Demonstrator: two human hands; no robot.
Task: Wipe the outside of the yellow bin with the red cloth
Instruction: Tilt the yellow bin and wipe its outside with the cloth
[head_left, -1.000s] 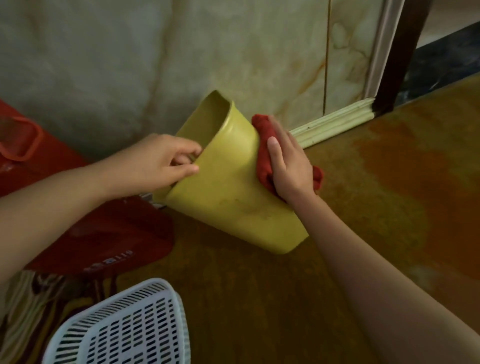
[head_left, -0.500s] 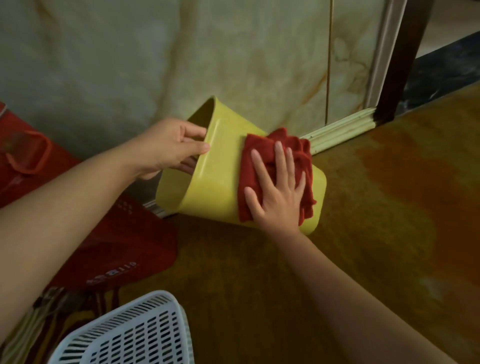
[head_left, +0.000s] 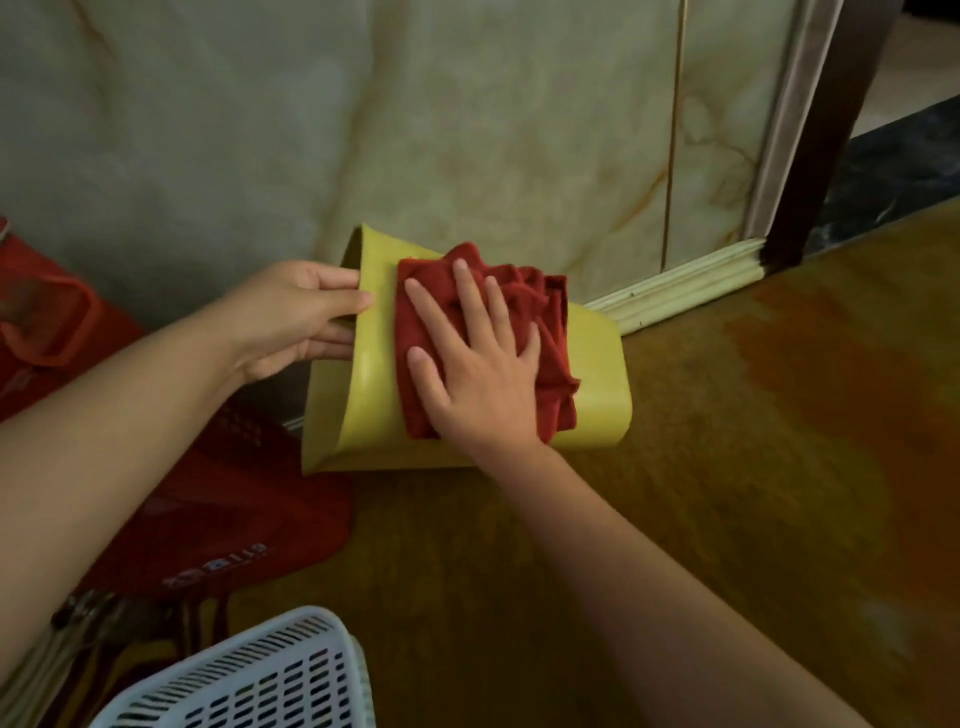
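Yellow bin (head_left: 597, 395): centre of frame, lying on its side on the brown floor (head_left: 727, 467), open mouth turned toward the left of the frame, base toward the right. Its upper edge sits close to the pale marbled wall (head_left: 467, 130) behind it; whether it touches the wall, I cannot tell.

Red cloth (head_left: 524, 306): bunched and spread over the bin's upward-facing side, covering the middle of that face. Bare yellow shows on both sides of it, a strip by the rim and a wider strip by the base.

My right hand (head_left: 478, 379): laid flat on the cloth, fingers spread and extended toward the top of the frame, palm pressing the cloth onto the bin. Not curled around anything; an open, flat press.

My left hand (head_left: 301, 317): at the bin's rim, centre left of frame. Thumb on the outer face, the other fingers tucked inside the mouth, pinching the wall of the bin closed between them.

Surroundings: red bag (head_left: 218, 509) with pale print, on the floor at lower left, just beside the bin's mouth. White slotted basket (head_left: 249, 680) at the bottom edge, left of centre, only partly in frame. Light skirting board (head_left: 685, 286) along the wall foot at right of centre, ending at a dark door frame (head_left: 826, 156) in the upper right.
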